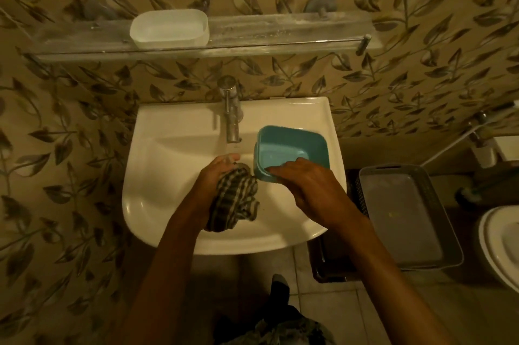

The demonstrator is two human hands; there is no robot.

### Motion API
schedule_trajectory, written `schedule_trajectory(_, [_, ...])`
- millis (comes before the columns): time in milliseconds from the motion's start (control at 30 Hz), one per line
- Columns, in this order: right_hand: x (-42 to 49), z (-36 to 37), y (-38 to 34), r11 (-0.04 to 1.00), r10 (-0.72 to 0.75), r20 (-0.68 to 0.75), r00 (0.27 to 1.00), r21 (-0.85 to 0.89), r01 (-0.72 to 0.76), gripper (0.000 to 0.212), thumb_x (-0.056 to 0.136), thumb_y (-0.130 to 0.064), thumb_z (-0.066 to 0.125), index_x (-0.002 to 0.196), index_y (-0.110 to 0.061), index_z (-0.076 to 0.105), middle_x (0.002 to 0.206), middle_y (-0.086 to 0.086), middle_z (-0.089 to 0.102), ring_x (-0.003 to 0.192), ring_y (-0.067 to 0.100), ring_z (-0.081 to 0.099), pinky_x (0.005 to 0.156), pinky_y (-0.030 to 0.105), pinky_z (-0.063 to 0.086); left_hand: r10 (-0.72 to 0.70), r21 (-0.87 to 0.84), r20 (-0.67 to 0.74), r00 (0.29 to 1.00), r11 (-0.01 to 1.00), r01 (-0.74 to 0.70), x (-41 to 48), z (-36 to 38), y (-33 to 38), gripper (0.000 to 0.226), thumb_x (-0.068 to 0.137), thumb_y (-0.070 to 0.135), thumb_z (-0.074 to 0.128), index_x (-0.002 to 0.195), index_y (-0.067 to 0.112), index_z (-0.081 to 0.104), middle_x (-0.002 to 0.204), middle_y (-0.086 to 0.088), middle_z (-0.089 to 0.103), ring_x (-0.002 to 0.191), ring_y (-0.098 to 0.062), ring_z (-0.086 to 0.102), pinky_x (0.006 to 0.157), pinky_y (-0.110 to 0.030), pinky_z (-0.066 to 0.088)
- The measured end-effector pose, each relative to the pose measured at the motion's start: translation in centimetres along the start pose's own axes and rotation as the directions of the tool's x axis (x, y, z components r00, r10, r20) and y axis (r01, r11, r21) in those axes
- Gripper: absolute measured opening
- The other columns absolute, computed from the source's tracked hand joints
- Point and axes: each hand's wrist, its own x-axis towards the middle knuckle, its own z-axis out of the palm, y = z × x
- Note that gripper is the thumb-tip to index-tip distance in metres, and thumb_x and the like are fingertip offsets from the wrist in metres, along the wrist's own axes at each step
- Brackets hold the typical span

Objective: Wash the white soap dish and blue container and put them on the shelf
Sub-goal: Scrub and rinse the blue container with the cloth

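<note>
Here we stand over a white sink (174, 176) set against a leaf-patterned wall. Our left hand (222, 169) is clenched around a bunched checked cloth (234, 200), which hangs down over the basin, just below the spout of the chrome tap (231, 111). Our right hand (306, 181) grasps the blue container (289, 148) by its near rim, fingers (280, 172) curled over the edge, the thumb hidden from us. The container sits tilted at the right side of the sink, its open mouth turned toward us, its far corner resting on the sink's right ledge. The cloth and the container lie just beside each other; we cannot tell whether they touch.

Above the tap, the white soap dish (170, 27) stands upright on the glass shelf (280, 32), toward its left half, open side up. The shelf is fixed to the wall on metal mounts and looks streaked with pale residue.

To the right of the sink, lower down, we see a grey basket (438, 212) with a flat pale lid or tray inside it, and at the frame's right edge a white round rim (488, 235).
</note>
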Motion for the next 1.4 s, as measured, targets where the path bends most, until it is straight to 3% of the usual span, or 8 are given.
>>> schedule_trajectory(300, [-1.7,0.2,0.1,0.970,-0.211,-0.035,0.977,-0.134,0.205,0.038,0.077,-0.021,0.077,0.114,-0.022,0.069,0.127,0.004,0.064,0.123,0.029,0.053,0.111,0.055,0.031,0.298,0.397,-0.107,0.949,0.888,-0.234,-0.7,2.3,-2.5,0.026,0.082,0.014,0.063,0.100,0.033,0.060,0.093,0.007,0.069,0.083,-0.010,0.067,0.065,-0.020,0.052])
schedule_trajectory(400, [-3.0,-0.9,0.1,0.922,0.255,-0.249,0.934,0.354,-0.157,0.068,0.078,-0.050,0.066,0.138,-0.022,0.048,0.153,0.004,0.033,0.143,0.018,0.027,0.118,0.043,0.022,0.325,0.465,-0.099,0.940,0.851,-0.245,-0.8,1.8,-2.6,0.031,0.081,0.008,0.058,0.101,0.032,0.061,0.092,0.007,0.069,0.082,-0.004,0.065,0.062,-0.016,0.049])
schedule_trajectory(467, [-3.2,-1.5,0.2,0.605,0.573,-0.082,0.815,0.714,-0.354,0.083,0.070,-0.057,0.063,0.144,-0.039,0.030,0.155,-0.005,0.028,0.138,0.012,0.034,0.112,0.042,0.035,0.332,0.509,-0.090,0.939,0.826,-0.243,-1.0,1.7,-2.4,0.033,0.081,0.007,0.057,0.109,0.025,0.061,0.096,0.003,0.069,0.088,-0.010,0.065,0.071,-0.024,0.051])
schedule_trajectory(733, [-1.4,0.9,1.2,0.295,0.692,0.074,0.718,0.879,-0.375,0.035,0.081,-0.029,0.050,0.116,-0.027,0.058,0.111,-0.001,0.063,0.108,0.024,0.061,0.075,0.050,0.058,0.226,0.411,-0.101,0.969,0.896,-0.166,-2.3,1.6,0.6,0.025,0.085,0.031,0.064,0.104,0.014,0.064,0.092,-0.014,0.072,0.082,-0.028,0.071,0.072,-0.040,0.058])
schedule_trajectory(967, [-1.0,1.6,1.4,0.515,0.691,-0.161,0.705,0.794,-0.323,0.044,0.076,-0.035,0.047,0.118,-0.021,0.051,0.112,0.007,0.058,0.106,0.019,0.056,0.083,0.034,0.051,0.248,-0.142,-0.100,0.964,0.955,-0.260,-5.8,-0.5,6.6,0.025,0.091,0.003,0.040,0.110,0.006,0.056,0.113,-0.017,0.063,0.102,-0.026,0.065,0.079,-0.034,0.059])
schedule_trajectory(1100, [-0.2,1.6,0.3,0.637,0.598,-0.291,0.747,0.738,-0.223,0.045,0.080,-0.032,0.043,0.119,-0.012,0.052,0.110,0.004,0.061,0.103,0.013,0.059,0.084,0.029,0.051,0.701,0.574,-0.231,0.674,0.658,-0.488,-5.8,4.6,5.8,0.029,0.081,0.010,0.068,0.107,0.013,0.056,0.088,0.012,0.060,0.070,0.012,0.061,0.062,-0.003,0.048])
schedule_trajectory(1267, [0.3,2.0,-1.3,0.827,0.362,-0.483,0.797,0.561,-0.036,0.042,0.079,-0.023,0.049,0.115,-0.005,0.055,0.107,0.011,0.063,0.100,0.019,0.061,0.085,0.034,0.053,0.583,0.942,-0.088,0.808,0.313,-0.123,-2.4,9.8,1.4,0.025,0.090,0.025,0.058,0.110,0.010,0.059,0.108,-0.006,0.065,0.096,-0.019,0.063,0.084,-0.027,0.053])
schedule_trajectory(1400, [0.2,2.5,-1.6,0.848,0.357,-0.511,0.782,0.528,-0.042,0.040,0.079,-0.025,0.048,0.112,-0.004,0.057,0.104,0.010,0.063,0.096,0.016,0.060,0.082,0.026,0.050,0.601,0.879,-0.087,0.794,0.422,-0.223,-1.6,10.4,0.3,0.019,0.091,0.019,0.055,0.103,0.005,0.062,0.095,-0.006,0.063,0.089,-0.018,0.059,0.075,-0.018,0.044])
